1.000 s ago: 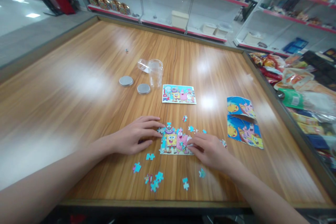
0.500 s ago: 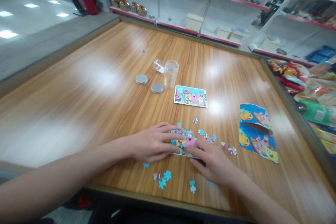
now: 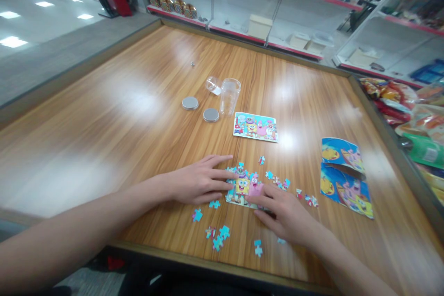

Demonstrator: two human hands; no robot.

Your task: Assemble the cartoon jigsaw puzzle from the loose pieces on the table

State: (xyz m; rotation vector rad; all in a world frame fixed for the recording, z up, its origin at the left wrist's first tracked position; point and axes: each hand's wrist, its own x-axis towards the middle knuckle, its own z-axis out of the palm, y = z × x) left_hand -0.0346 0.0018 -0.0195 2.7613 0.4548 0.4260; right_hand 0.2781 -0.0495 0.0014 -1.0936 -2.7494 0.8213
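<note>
A partly joined jigsaw puzzle with a yellow and a pink cartoon figure lies flat on the table between my hands. My left hand is open, fingers spread, with its fingertips at the puzzle's left edge. On the puzzle's right side rests my right hand, fingers stretched and loosely bent, covering that part. Loose blue puzzle pieces lie in front, with one blue piece below my left hand. More loose pieces are scattered to the right. Behind the puzzle is a picture card with the cartoon figures.
A clear plastic cup stands behind the card, beside a tipped clear container. Two silver lids lie to their left. At right is a folded blue printed sheet. Packaged snacks lie beyond the table's right edge.
My left hand has drawn back slightly to the left, uncovering the yellow figure and a loose blue piece below. The right hand stays on the puzzle. The whole view has shifted slightly.
</note>
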